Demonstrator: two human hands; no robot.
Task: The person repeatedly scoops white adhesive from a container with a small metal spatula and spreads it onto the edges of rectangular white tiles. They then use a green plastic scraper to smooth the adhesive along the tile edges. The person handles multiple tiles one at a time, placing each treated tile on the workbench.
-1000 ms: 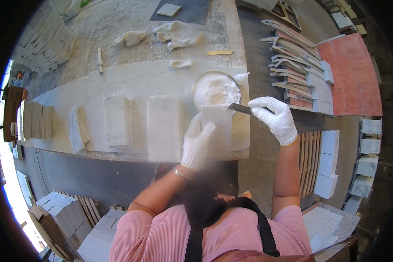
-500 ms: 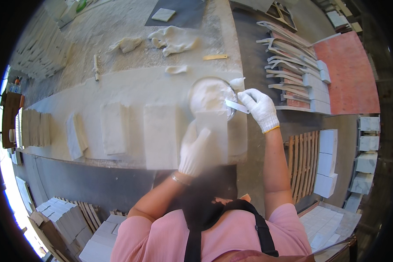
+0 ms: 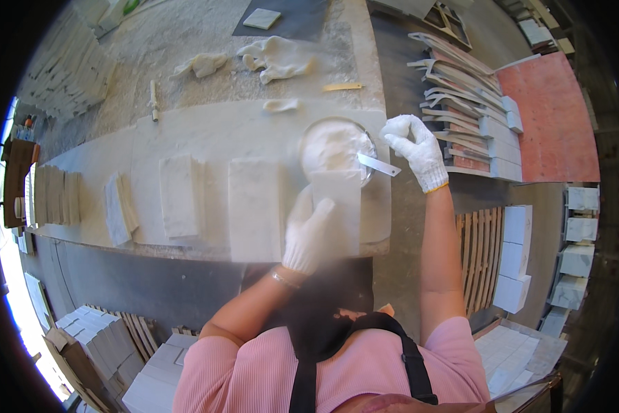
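Note:
My left hand (image 3: 308, 233), in a white glove, grips a pale rectangular stone tile (image 3: 337, 210) held upright over the bench edge. My right hand (image 3: 414, 149), also gloved, holds a thin metal putty knife (image 3: 377, 164) whose blade reaches over the rim of a round bowl (image 3: 333, 148) filled with white paste. The bowl stands on the white dusty workbench (image 3: 213, 138) just beyond the tile. The knife tip is hidden by the tile's top edge.
Two flat stone tiles (image 3: 254, 206) (image 3: 180, 196) lie on the bench to the left, with thinner slabs (image 3: 120, 210) leaning beside them. Spare gloves (image 3: 278, 56) and rags lie on the gravelly surface behind. Stacks of tiles (image 3: 464, 117) stand at right, a red mat (image 3: 547, 117) beyond.
My right hand with the putty knife has moved up from the tile's top edge to the bowl's right rim. My left hand and the tile stayed roughly in place.

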